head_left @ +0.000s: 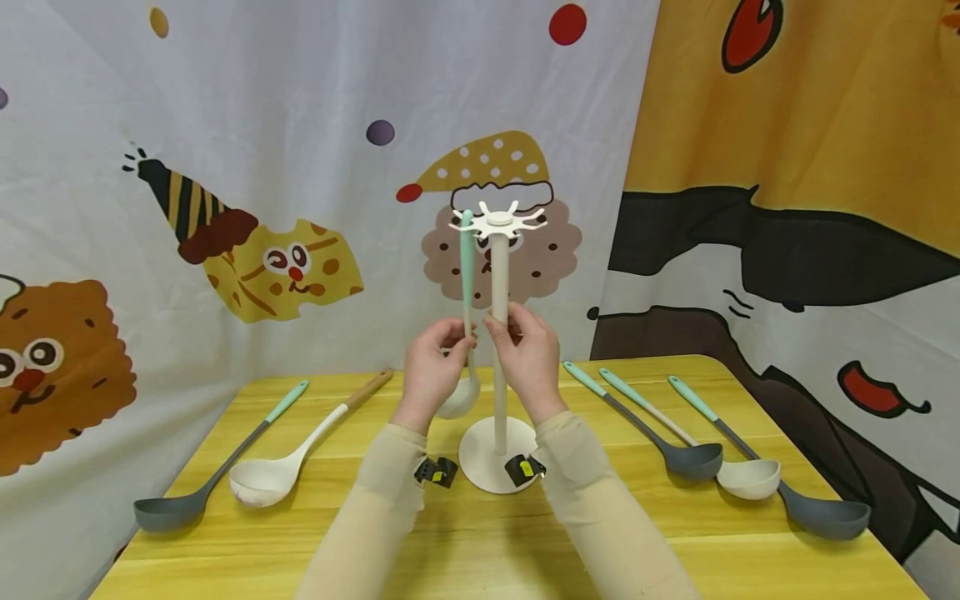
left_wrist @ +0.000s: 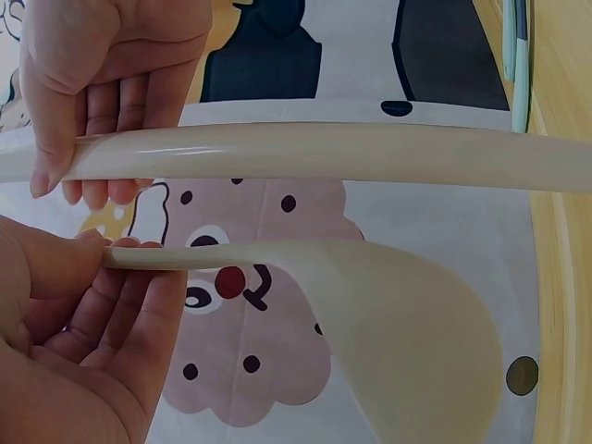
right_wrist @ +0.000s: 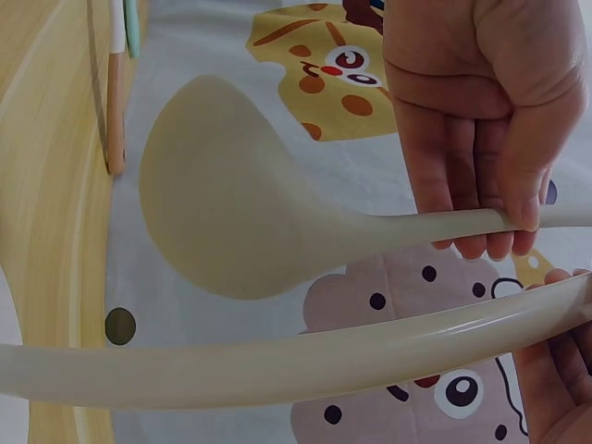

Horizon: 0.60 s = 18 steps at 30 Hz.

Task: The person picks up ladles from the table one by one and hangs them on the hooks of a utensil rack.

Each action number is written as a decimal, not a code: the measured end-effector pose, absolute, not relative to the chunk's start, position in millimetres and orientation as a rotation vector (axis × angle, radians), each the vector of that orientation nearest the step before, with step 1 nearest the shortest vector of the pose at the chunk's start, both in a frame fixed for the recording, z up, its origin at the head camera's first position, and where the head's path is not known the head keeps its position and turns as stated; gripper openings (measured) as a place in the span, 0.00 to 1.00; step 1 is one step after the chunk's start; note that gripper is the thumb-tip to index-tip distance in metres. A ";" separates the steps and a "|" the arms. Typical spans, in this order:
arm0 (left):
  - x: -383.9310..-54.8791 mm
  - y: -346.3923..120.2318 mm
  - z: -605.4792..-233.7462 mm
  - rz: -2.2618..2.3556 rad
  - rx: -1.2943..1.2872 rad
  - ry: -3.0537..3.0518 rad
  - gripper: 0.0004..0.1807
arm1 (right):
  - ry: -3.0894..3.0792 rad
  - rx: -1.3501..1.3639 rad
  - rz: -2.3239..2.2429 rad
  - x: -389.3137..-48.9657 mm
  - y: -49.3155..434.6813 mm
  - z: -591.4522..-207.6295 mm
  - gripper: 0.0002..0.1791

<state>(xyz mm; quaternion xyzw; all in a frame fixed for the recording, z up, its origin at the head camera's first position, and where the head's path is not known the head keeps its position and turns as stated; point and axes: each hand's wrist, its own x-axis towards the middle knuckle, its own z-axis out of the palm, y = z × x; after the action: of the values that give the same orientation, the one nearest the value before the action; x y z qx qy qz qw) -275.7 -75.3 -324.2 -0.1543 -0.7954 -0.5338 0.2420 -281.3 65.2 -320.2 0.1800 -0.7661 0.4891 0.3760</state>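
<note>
My left hand (head_left: 435, 367) pinches the pale stem of a white ladle with a mint handle (head_left: 467, 267). This ladle stands upright, bowl down, left of the stand's pole (head_left: 500, 392). Its handle tip is level with a left prong of the stand's white hook ring (head_left: 500, 219); whether it hangs there I cannot tell. My right hand (head_left: 528, 358) grips the pole between thumb and fingers. In the left wrist view, the ladle bowl (left_wrist: 416, 342) shows beside the pole (left_wrist: 370, 153). The right wrist view has the ladle bowl (right_wrist: 231, 194) above the pole (right_wrist: 231, 375).
The stand's round base (head_left: 480, 467) sits on the wooden table (head_left: 480, 542). On the left lie a grey ladle (head_left: 172, 510) and a white ladle with a wooden handle (head_left: 262, 482). Rightward lie two grey ladles (head_left: 693, 461) (head_left: 828, 518) and a white ladle (head_left: 750, 479), all mint-handled.
</note>
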 end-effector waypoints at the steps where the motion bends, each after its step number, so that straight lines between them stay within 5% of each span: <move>1: -275.8 -75.2 -324.2 -1.463 -0.420 -2.177 0.05 | -1.960 0.462 1.254 -281.2 65.2 -320.2 0.09; 18: -272.4 -78.8 -327.4 -1.508 -0.489 -2.249 0.10 | -1.957 0.463 1.260 -281.9 65.6 -321.8 0.11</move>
<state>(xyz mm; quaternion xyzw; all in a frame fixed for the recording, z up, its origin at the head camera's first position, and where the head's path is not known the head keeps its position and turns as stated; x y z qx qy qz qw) -272.4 -78.8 -327.4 -0.1745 -0.8019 -0.5376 0.1937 -281.9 65.6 -321.8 0.1808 -0.7647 0.4921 0.3748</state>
